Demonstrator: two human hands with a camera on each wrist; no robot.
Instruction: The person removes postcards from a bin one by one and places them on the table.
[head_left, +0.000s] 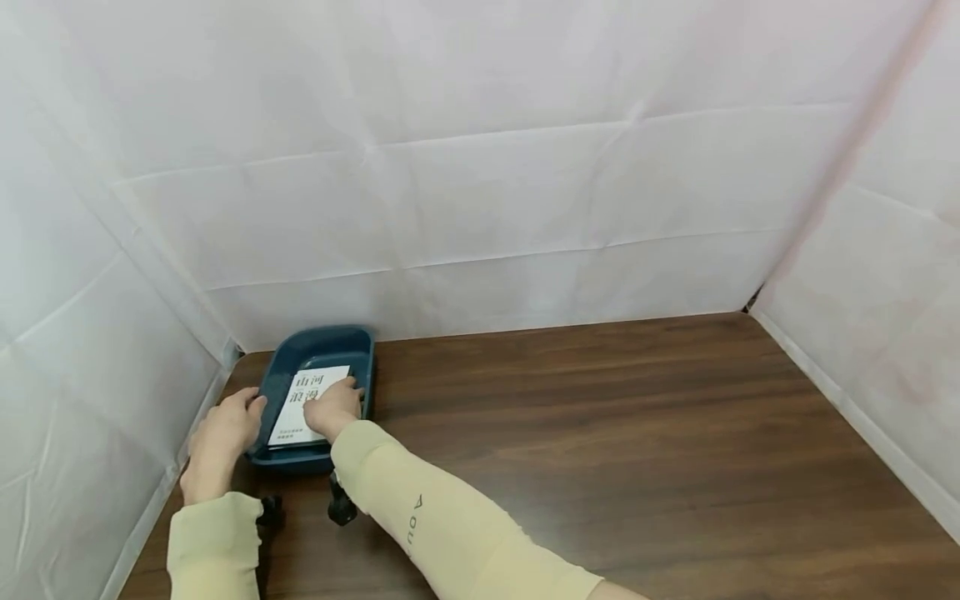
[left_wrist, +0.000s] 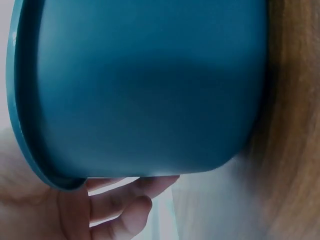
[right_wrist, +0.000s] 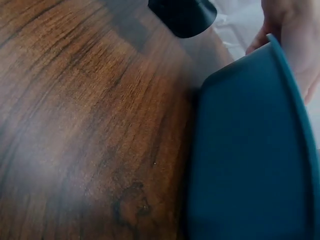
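A dark blue plastic tray point(head_left: 318, 337) with raised walls stands on the table at the left. Inside it lies a white book point(head_left: 288, 421) with dark Chinese characters on its cover. My left hand point(head_left: 225, 433) grips the tray's left side, its thumb at the rim and its fingers point(left_wrist: 117, 205) along the outer wall. Over the right part of the book my right hand point(head_left: 333, 407) holds it, thumb on the cover and fingers at the right edge; those fingertips are partly hidden. The right wrist view shows the tray's outer wall point(right_wrist: 250, 150) close by.
The brown wooden table point(head_left: 600, 433) stretches off to the right. White sheeting point(head_left: 480, 208) hangs behind it and at both sides, close to the tray's back and left. A black wrist-mount piece point(head_left: 341, 504) sits beneath the right wrist.
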